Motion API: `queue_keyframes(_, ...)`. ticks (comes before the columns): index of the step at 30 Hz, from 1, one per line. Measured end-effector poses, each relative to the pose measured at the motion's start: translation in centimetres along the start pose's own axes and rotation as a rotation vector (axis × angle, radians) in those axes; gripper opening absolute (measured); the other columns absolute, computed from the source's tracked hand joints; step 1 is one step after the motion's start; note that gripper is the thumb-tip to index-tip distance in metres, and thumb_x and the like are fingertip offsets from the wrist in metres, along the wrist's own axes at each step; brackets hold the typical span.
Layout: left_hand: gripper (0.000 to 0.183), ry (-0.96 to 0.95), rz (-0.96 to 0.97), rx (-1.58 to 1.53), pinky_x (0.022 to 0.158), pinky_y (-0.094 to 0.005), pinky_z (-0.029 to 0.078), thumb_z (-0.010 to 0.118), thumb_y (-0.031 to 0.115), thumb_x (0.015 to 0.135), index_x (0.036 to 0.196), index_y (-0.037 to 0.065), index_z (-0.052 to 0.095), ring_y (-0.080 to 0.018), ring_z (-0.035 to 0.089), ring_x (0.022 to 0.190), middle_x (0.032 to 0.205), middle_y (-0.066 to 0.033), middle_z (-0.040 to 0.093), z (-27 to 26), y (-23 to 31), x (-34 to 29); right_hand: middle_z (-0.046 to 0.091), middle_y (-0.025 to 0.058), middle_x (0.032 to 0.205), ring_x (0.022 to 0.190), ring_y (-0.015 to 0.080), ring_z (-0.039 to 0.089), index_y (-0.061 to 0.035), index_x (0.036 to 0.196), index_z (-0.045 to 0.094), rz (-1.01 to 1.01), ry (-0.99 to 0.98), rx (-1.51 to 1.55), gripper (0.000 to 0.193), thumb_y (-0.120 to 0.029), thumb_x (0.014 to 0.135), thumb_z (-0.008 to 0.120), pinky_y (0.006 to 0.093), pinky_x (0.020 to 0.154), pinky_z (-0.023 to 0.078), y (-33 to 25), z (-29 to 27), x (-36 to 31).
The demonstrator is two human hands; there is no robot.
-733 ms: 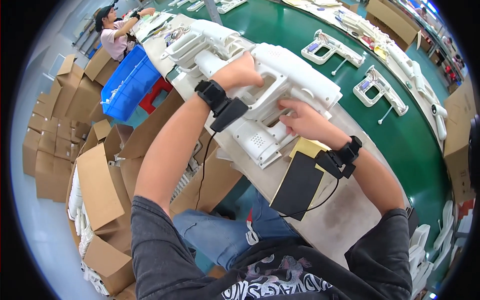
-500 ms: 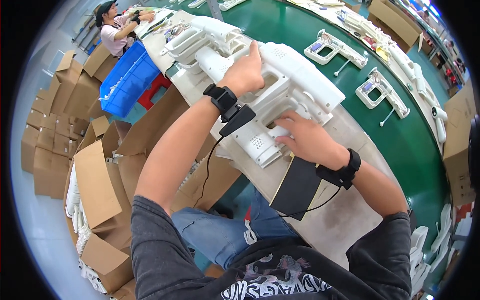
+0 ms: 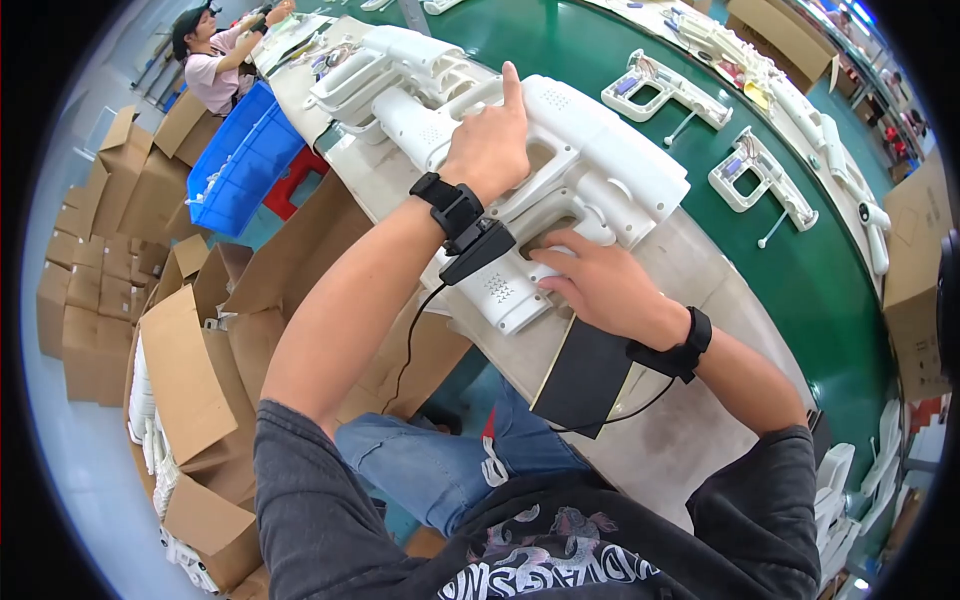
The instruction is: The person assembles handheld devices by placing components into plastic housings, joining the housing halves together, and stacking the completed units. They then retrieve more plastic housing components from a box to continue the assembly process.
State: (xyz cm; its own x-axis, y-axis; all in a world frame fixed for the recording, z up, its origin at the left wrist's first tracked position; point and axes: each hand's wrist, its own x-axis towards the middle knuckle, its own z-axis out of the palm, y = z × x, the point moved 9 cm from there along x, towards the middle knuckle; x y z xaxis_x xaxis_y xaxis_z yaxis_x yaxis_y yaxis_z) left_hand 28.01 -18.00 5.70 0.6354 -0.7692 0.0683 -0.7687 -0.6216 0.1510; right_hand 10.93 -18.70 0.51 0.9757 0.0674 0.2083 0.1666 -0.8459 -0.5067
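Several white plastic gun-shaped housings with looped handles lie side by side on the worktable before me. My left hand is over the middle of the row, its index finger stretched out and the other fingers curled down on a white housing. The curled fingertips are partly hidden. My right hand has its fingers bent round the handle of the nearest white housing, with the thumb beside it. Another large housing lies just beyond both hands. Black straps with small boxes and cables circle both wrists.
A black mat lies on the worktable near my right wrist. Wired open handle shells rest on the green belt. At left are a blue bin and cardboard boxes. A co-worker sits far left.
My right hand has slid slightly left along the nearest housing's handle. My left index finger now points farther away from me. The whole view has shifted a little.
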Motion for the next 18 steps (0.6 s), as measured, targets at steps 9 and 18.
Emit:
queue_keyframes(9,0.104,-0.047,0.030,-0.090,0.086,-0.0482,0.056,0.064,-0.001,0.071,0.155,-0.007,0.003,-0.0447,0.069,0.092,0.097,-0.0298,0.068,1.0,-1.3,0.5,0.063,0.0077,0.115,0.106,0.0308,0.059,-0.0061,0.107,0.070,-0.188,0.342,-0.242,0.029,0.000,0.079,0.072,0.0413,0.089,0.051,1.3,-4.8,-2.6)
queue_keyframes(18,0.102,-0.040,0.003,-0.046,0.090,-0.0487,0.055,0.063,-0.002,0.071,0.155,-0.005,0.006,-0.0461,0.067,0.098,0.100,-0.0298,0.068,1.2,-1.4,1.6,0.066,0.0088,0.110,0.097,0.0272,0.064,-0.0055,0.105,0.072,-0.144,0.295,0.005,0.023,0.001,0.083,0.071,0.0371,0.084,0.054,2.7,-5.8,-2.2)
